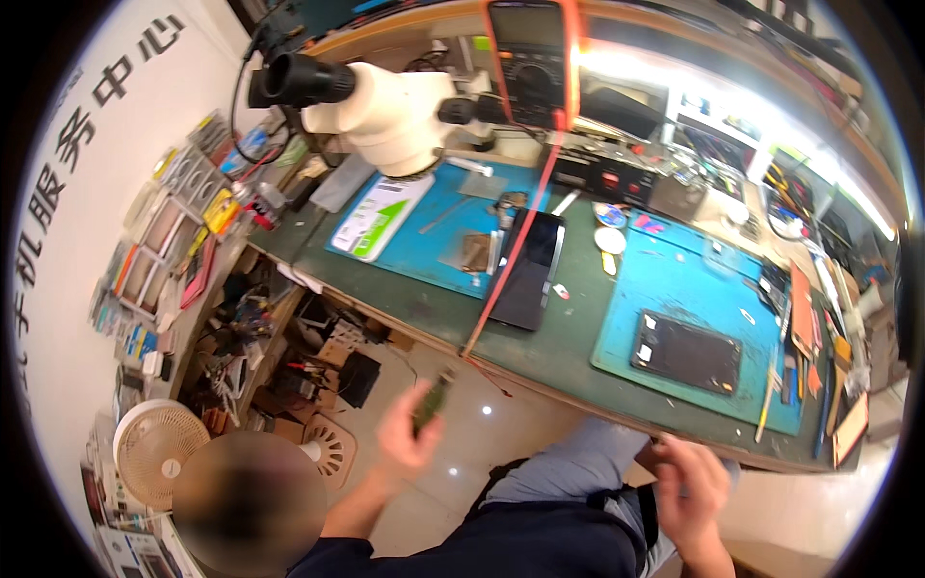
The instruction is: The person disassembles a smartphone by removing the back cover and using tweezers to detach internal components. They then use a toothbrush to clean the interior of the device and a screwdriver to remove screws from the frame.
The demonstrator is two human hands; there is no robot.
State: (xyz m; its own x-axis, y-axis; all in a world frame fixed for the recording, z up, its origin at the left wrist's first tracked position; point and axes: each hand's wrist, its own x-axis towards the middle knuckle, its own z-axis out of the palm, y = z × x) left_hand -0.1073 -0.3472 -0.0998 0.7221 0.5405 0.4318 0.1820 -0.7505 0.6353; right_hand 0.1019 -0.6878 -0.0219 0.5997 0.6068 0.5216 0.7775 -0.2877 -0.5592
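My left hand (405, 433) is out past the front edge of the bench, over the floor, with its fingers wrapped round a small dark green object (433, 405) with a narrow brownish tip. Blur hides what kind of thing it is. Lower right, beside my knee, my right hand (692, 486) has its fingers curled in a pinch; a small dark spot shows at the fingertips, too smeared to name. On the bench, a black phone (528, 270) lies near the left blue mat (395, 255). A dark tablet-like device (686, 352) rests on the right blue mat (626, 328).
A microscope (385, 116) stands over the left mat, beside an orange-framed multimeter (530, 63). A red cable (525, 236) runs down to the bench edge. Pens and tools (795, 376) line the right side. A white fan (159, 453) stands at lower left, near cluttered shelves (260, 328).
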